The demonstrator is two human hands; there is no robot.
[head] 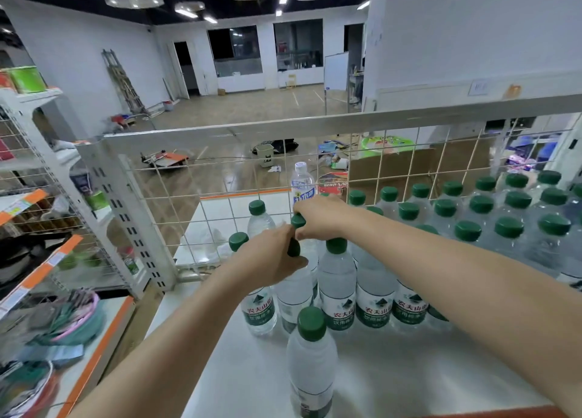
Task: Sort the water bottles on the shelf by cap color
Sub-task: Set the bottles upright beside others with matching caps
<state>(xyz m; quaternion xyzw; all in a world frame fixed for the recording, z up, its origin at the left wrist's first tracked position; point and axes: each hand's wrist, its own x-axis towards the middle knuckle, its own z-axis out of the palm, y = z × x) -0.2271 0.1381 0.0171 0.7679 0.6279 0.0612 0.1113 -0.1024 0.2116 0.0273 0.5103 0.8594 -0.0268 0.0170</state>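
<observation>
Several clear water bottles with green caps stand on the white shelf [409, 370]. My left hand [271, 257] grips the top of one green-capped bottle [294, 291], its cap [293, 250] showing between my fingers. My right hand [321, 217] grips the green cap [298, 220] of a bottle just behind it; that bottle's body is hidden. A single white-capped bottle [301, 181] with a blue label stands at the back by the wire grid. One green-capped bottle [311, 357] stands alone nearest me. Rows of green-capped bottles [482, 216] fill the right side.
A white wire grid [220, 178] backs the shelf, with a slotted metal post [126, 216] at its left. Another shelf unit with orange edging [37, 279] holds mixed goods at the left. Beyond the grid lies a wooden floor with scattered items.
</observation>
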